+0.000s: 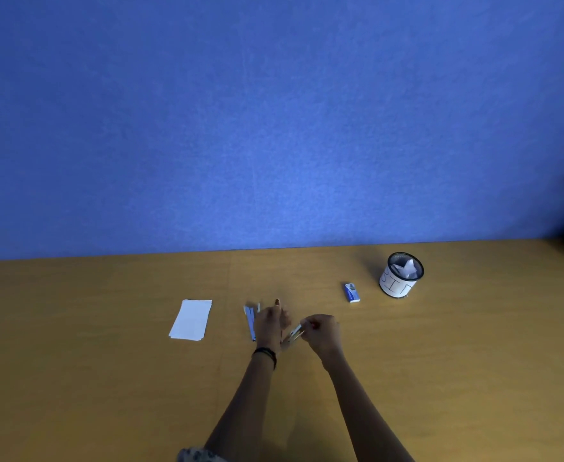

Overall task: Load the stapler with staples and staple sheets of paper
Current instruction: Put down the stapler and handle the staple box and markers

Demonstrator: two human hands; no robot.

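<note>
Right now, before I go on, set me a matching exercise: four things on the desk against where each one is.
Things:
1 paper stack
2 stapler
3 silvery piece
4 staple box

Places:
A pinched by the right hand
B right of both hands, nearer the wall
C leftmost, lying flat
D just beside the left hand, blurred

Pairs: 1-C, 2-D, 3-A, 4-B
</note>
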